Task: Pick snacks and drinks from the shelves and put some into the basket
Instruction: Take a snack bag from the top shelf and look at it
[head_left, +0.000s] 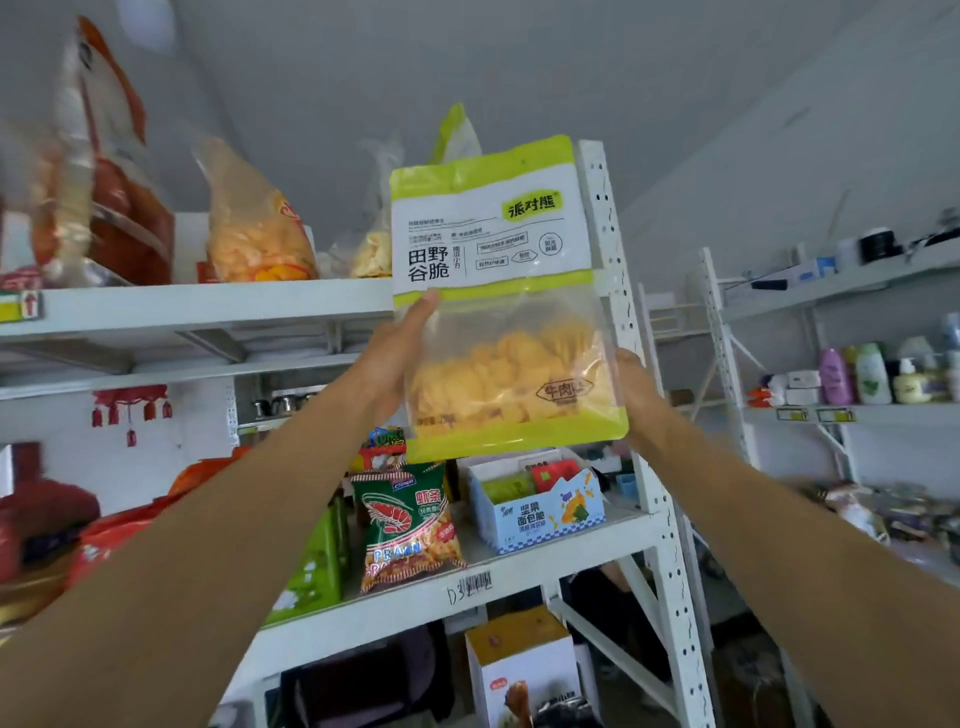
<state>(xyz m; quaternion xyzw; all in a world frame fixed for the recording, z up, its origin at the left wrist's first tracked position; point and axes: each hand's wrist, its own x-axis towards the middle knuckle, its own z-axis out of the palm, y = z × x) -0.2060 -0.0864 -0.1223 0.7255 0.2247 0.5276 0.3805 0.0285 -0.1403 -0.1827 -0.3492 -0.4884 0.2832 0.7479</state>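
- Grip: left hand (400, 353) lies along the left edge of the snack bag (501, 296), fingers straight and pressing, thumb tip at the green band. Right hand (636, 395) holds the bag's lower right edge; its fingers go behind the bag, so whether they curl round it cannot be told.
- Item held: lime-and-white bag with a clear lower window showing yellow crisps. It is upright, raised in front of the top shelf (208, 304) at its right end, against the perforated upright (613, 270), and clear of the shelf board.
- Top shelf, left: clear bags of pale crisps (254, 228) and a red-orange bag (122, 171), standing and leaning.
- Middle shelf, nearer: prawn cracker bag (408, 525), blue display box (540, 514), green carton (317, 561).
- Far right: second rack (852, 410) with bottles.
- Basket: not in view; drop point unknown.
- Risk: the slick film is held mostly by side pressure, so easing either hand could let it slide down onto the prawn cracker bag.
- Risk: squeezing harder would probably crush the crisps.
- Risk: swinging right could snag the bag's corner on the perforated upright.
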